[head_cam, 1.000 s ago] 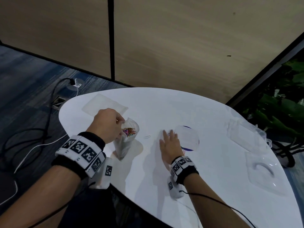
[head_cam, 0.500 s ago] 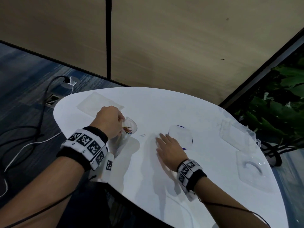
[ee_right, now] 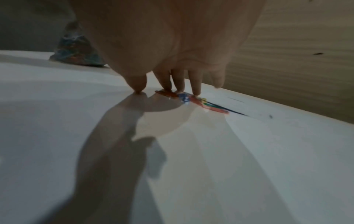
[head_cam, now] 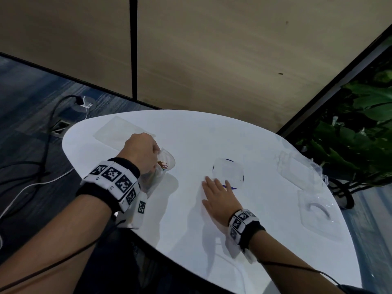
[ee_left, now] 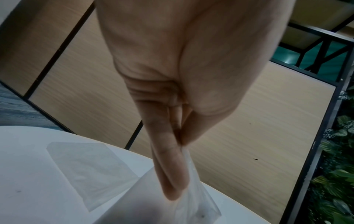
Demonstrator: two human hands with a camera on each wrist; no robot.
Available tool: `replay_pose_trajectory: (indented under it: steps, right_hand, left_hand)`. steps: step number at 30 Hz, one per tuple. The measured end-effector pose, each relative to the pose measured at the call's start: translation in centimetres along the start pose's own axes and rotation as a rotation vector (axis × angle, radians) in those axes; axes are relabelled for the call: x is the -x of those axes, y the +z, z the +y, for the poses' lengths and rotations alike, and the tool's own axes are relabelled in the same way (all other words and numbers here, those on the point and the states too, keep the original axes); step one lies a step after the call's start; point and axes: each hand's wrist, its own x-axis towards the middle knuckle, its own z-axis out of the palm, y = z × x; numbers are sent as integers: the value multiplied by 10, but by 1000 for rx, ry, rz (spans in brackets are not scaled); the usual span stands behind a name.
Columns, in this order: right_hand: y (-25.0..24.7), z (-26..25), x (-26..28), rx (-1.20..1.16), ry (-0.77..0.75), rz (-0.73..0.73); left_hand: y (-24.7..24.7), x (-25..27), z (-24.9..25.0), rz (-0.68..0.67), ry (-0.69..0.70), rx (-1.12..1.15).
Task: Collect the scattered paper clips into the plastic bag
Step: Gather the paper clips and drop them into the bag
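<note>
Clips (ee_right: 191,100) multicoloured, clustered; bag (head_cam: 164,166) clear, crumpled

Both forearms are showing bare. The left wrist (head_cam: 112,183) is wearing a black cuff under a white band of square black-and-white coded tags, with a white camera block (head_cam: 137,213) hanging at its 5 o'clock. The right wrist (head_cam: 244,224) is wearing the same, trailing a thin black cable (head_cam: 297,267).

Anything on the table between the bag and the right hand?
Head view: bare white table between plastic bag and right hand; no loose clips visible there.
</note>
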Motion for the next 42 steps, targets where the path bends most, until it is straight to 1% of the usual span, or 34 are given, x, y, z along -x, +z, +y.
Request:
replay_pose_trajectory:
  steps: [2, 4, 5, 6, 7, 8, 12, 14, 16, 18, 23, 25, 27, 29, 31, 32, 34, 35, 36, 37, 38, 40, 42]
  right_hand:
    - [-1, 11, 7, -131, 42, 51]
    - [-5, 21, 7, -341, 177, 154]
    - [-6, 23, 6, -438, 261, 138]
    - [-4, 21, 4, -492, 320, 69]
    - [-2, 17, 2, -471, 331, -4]
    - [0, 9, 0, -406, 310, -50]
    - [-5, -21, 3, -194, 176, -25]
    - [-4, -27, 5, -127, 174, -3]
    - [-5, -31, 5, -107, 201, 40]
    - [-8, -33, 2, -87, 186, 54]
    - [-30, -24, -10, -71, 160, -42]
    - [-35, -18, -19, -108, 208, -58]
    - [-39, -6, -29, -255, 334, -19]
    - [-40, 12, -36, -500, 496, 53]
    - [-41, 30, -38, -757, 620, 71]
    - [-42, 37, -37, -895, 675, 70]
    - [-54, 42, -33, -1283, 775, 117]
    - [-63, 40, -32, -1500, 783, 170]
    - [-74, 36, -30, -1680, 741, 210]
    - [-87, 28, -29, -1813, 670, 229]
    - [-100, 18, -28, -1889, 592, 220]
    - [-121, -7, -26, -1938, 465, 176]
    - [-131, -30, -27, -1893, 415, 149]
  left_hand:
    - [0, 1, 2, -2, -3, -1]
    - [0, 2, 2, -5, -2, -2]
    - [-1, 2, 2, -10, -5, -3]
    - [-1, 2, 1, -16, -7, -2]
    - [-1, 2, 1, -22, -9, 3]
    - [-1, 1, 1, -28, -8, 7]
    - [1, 0, 1, -28, 0, 14]
    - [3, -1, 1, -13, 7, 10]
    - [5, -2, 2, -2, 20, 8]
    - [6, -2, 2, 3, 35, 3]
    - [10, -1, 5, -6, 39, -13]
    - [12, 0, 6, -19, 39, -21]
    - [14, 2, 9, -35, 51, -34]
    - [16, 3, 12, -53, 67, -48]
    - [20, 5, 14, -69, 78, -59]
    - [22, 6, 15, -77, 83, -55]
    - [25, 7, 17, -92, 95, -43]
    - [26, 8, 18, -96, 100, -38]
    - [27, 8, 19, -98, 104, -32]
    - [28, 8, 20, -103, 104, -23]
    - [28, 8, 22, -108, 101, -12]
    - [30, 8, 24, -114, 101, -1]
    - [31, 9, 27, -112, 103, 7]
